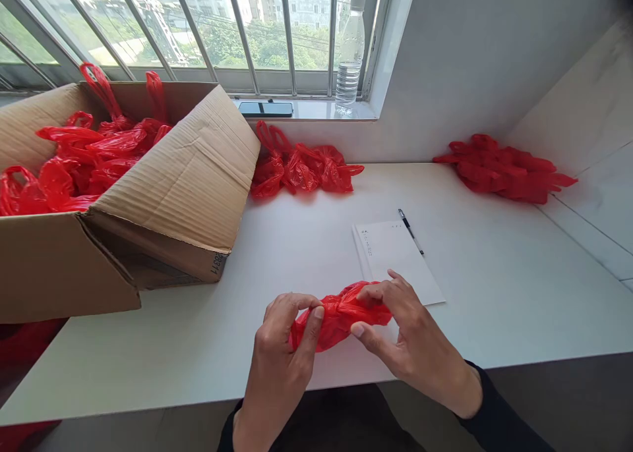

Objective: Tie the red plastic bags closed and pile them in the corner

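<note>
A bunched, knotted red plastic bag [339,320] is held just above the near edge of the white table. My left hand [287,346] pinches its left end between thumb and forefinger. At the right end, my right hand [403,327] has curled fingers on top of the bag and the thumb at its lower edge, with bag between them. The little finger of that hand is lifted. Behind my right hand lies a white notebook [395,251] with small marks on the page, and a pen [411,232] rests along its right edge.
A cardboard box [182,169] holding several red plastic bags [93,152] stands at the left. More knotted bags [306,169] lie along the wall, and a flatter red pile [499,169] sits far right. The windowsill holds a phone [266,109] and a water bottle [350,60].
</note>
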Demonstrator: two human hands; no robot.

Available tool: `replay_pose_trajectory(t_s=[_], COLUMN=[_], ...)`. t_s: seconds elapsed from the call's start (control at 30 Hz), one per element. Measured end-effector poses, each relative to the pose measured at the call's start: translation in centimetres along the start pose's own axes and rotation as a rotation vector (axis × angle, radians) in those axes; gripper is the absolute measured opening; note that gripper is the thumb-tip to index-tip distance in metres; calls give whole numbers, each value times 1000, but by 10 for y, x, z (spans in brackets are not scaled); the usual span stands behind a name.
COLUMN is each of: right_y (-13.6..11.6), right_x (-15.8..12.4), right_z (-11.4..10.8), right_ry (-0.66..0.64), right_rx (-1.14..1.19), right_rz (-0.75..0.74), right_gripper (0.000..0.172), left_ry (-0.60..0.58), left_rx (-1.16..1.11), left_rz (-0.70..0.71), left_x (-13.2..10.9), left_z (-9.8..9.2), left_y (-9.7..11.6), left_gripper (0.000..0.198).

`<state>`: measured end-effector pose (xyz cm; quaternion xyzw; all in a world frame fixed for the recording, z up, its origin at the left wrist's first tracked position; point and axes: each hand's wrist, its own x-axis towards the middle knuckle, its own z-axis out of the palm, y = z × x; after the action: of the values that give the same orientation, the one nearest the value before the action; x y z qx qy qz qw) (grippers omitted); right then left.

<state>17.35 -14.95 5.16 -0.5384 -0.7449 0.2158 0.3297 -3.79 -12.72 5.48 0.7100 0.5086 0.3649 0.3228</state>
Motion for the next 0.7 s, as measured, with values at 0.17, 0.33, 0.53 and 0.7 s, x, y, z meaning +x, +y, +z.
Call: replay_pose_trajectory(t_s=[0.17,0.33,0.53,0.7], right_y=[-1,-4,-14,-14], right_x=[0,-1,8,6], right_z=[0,-9,-1,-1], right_ry=[36,84,20,22], right_rx=[-8,88,101,122], right_rz=[-28,84,23,10], right_gripper=[5,9,5,8], left_ry=[72,76,-40,-5], left_rx=[30,-14,39,202], left_rz=[29,-97,140,396], left_x=[0,1,2,3], left_z=[-4,-9,-4,-4], left_y=[0,-4,9,8], left_gripper=[7,13,21,18])
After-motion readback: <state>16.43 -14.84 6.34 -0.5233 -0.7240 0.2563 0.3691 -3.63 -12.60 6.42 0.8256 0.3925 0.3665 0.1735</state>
